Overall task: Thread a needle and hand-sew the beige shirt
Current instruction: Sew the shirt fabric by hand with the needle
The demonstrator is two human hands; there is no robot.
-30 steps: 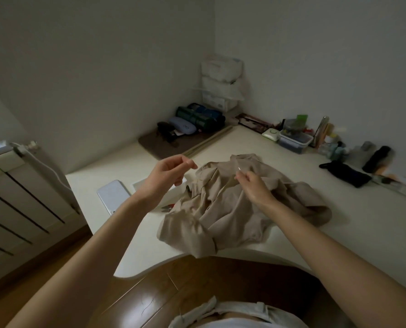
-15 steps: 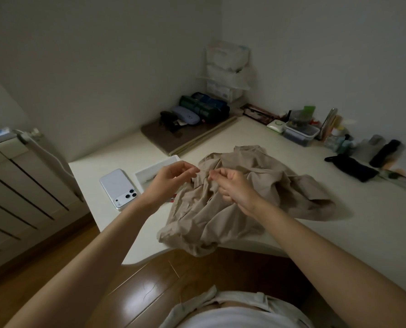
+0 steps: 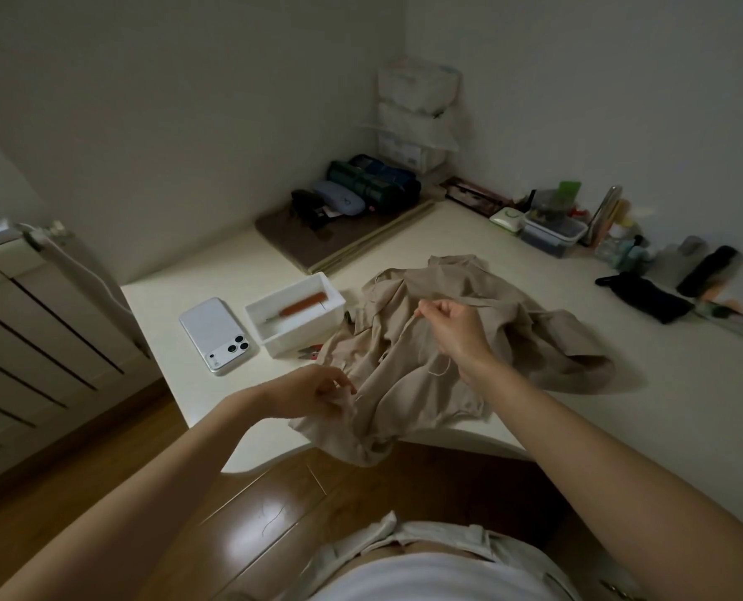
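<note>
The beige shirt [image 3: 426, 340] lies crumpled, soft and creased, at the front edge of the tabletop [image 3: 664, 375], with one fold drooping over that edge. A white box [image 3: 304, 334] holding an orange-handled tool [image 3: 304, 303] touches the shirt's left side, and a white phone [image 3: 213, 331] lies just beyond it. My left hand [image 3: 304, 392] pinches the drooping fold. My right hand [image 3: 456, 327], fingers curled above the shirt's middle, pinches a pale thread [image 3: 441, 370] that loops by my wrist. The needle is too small to make out.
</note>
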